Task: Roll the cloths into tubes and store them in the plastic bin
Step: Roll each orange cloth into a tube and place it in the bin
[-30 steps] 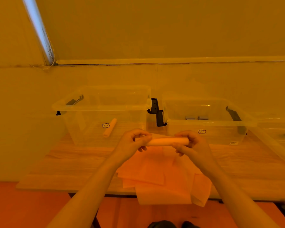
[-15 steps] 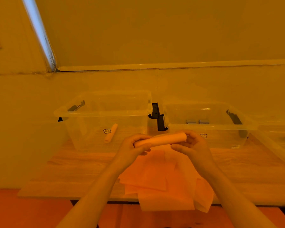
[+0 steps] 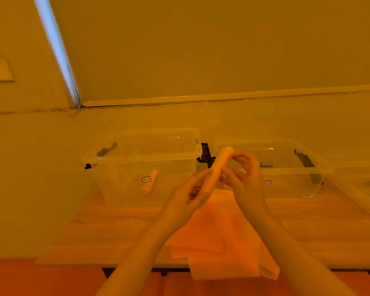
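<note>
Nearest: stack of flat orange cloths (image 3: 218, 248) on the wooden table (image 3: 107, 229), front sheets hanging over the near edge. Above the stack, both hands hold one rolled cloth tube (image 3: 217, 169), tilted, upper end pointing away toward the bins, lower end toward the left hand. Left hand (image 3: 188, 199): fingers curled, pinching the tube's lower end. Right hand (image 3: 245, 178): thumb and fingers curled round the tube's upper half, loose ring shape, fingertips touching it. Tube is in the air, not in any bin.

Farther back: left clear plastic bin (image 3: 141, 159), lid off, black latch on its left side; one rolled orange tube (image 3: 150, 181) lies on its bottom near the front wall, beside a small label. Right clear plastic bin (image 3: 286, 167) just beside it, black latches between the two and on its right; small dark grey items at the back of it, too blurred to identify. Edge of another clear container (image 3: 363, 189) at far right. Wall (image 3: 201, 50) behind.
</note>
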